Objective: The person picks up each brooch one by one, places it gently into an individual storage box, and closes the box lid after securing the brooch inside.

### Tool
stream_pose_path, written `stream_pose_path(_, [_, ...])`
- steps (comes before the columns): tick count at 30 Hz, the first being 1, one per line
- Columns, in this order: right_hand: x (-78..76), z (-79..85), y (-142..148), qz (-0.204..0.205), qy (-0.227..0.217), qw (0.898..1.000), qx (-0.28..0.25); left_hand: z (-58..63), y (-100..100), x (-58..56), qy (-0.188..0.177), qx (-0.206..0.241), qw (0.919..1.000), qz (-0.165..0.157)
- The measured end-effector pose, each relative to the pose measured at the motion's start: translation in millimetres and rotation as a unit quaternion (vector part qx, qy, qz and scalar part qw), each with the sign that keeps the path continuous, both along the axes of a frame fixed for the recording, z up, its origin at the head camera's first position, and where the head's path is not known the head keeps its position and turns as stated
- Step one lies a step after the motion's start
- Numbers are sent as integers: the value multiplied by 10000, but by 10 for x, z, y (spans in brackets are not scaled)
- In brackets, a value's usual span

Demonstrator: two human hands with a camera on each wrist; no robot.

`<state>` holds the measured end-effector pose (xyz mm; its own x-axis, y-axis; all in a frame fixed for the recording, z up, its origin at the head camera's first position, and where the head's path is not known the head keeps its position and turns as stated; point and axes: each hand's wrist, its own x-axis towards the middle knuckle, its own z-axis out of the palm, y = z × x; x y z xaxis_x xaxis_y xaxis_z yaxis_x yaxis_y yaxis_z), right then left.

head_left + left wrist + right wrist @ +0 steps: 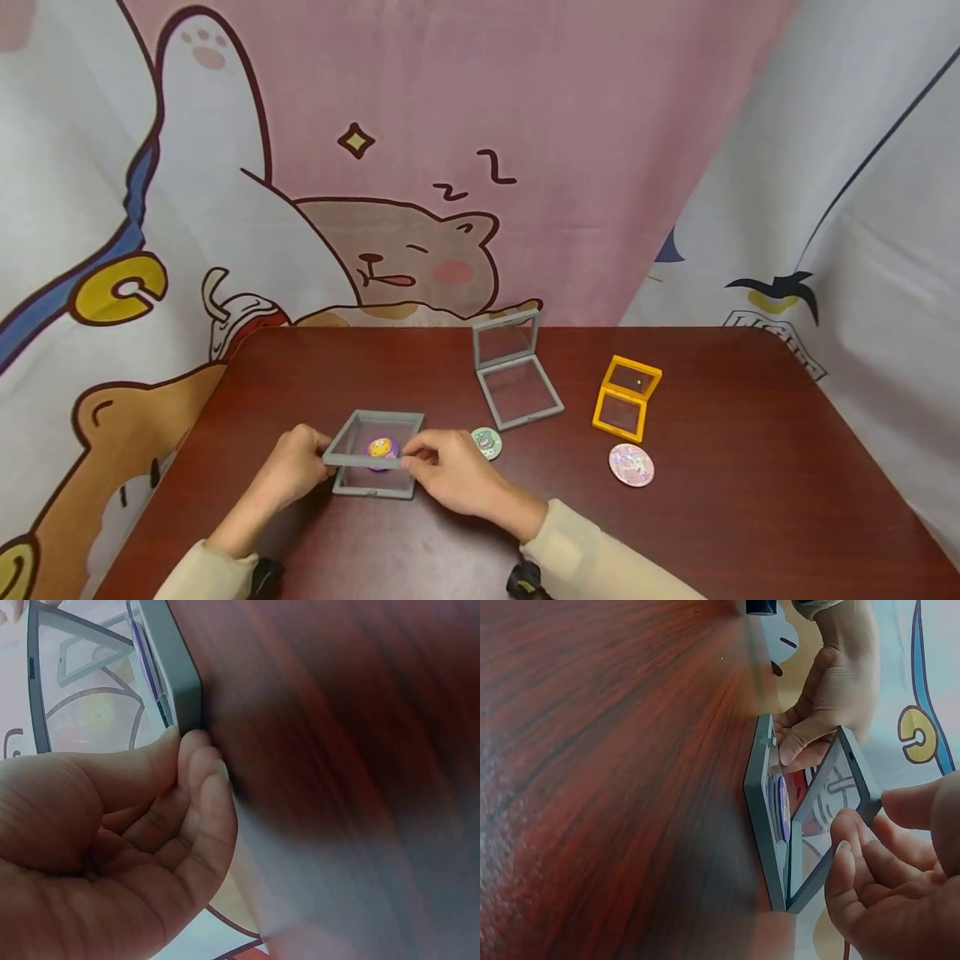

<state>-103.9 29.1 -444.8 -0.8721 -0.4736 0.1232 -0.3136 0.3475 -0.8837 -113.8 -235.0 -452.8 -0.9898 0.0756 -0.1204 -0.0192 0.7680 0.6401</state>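
Observation:
A grey hinged display case with clear film panes stands partly open in front of me, its hinge on the far side. On the film of its lower half lies a round purple-and-yellow badge, seen edge-on in the right wrist view. My left hand pinches the left side of the lower half between thumb and fingers, as the left wrist view shows. With thumb and fingertips, my right hand pinches the raised lid near its front right corner. The lid tilts over the badge.
Behind my right hand, a round green badge lies partly hidden. A second grey case stands open farther back. To the right are a small open yellow case and a round pink badge. A printed curtain hangs behind the table.

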Motion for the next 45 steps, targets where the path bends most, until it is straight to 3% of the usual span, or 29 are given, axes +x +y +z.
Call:
stream_pose_path(5, [9,-9,-23,40,-171,9998,-57,-32,-55,24,-56,213,9997,-144])
stream_pose_path(12, [16,-43,-16,101,-271,9996,5,27,-99,43,-142,317,9966,-750])
stream_pose_path(20, [6,-66,4,339,-209,9988,288,112,-121,65,-589,541,9882,-1309])
stream_pose_path(23, [12,-80,6,420,-139,9985,315,126,-119,81,-818,922,9852,-1191])
stream_pose_path(28, [16,-102,5,473,-58,9982,368,131,-88,115,-1094,1327,9829,-664])
stream_pose_path(34, [13,-160,3,491,155,9972,537,131,-49,169,-1035,1324,9850,-389])
stream_pose_path(41, [10,-184,-5,510,188,9958,732,121,-58,214,-775,1039,9895,-642])
stream_pose_path(45, [8,-179,-16,489,227,9951,827,88,-45,220,-658,824,9932,-491])
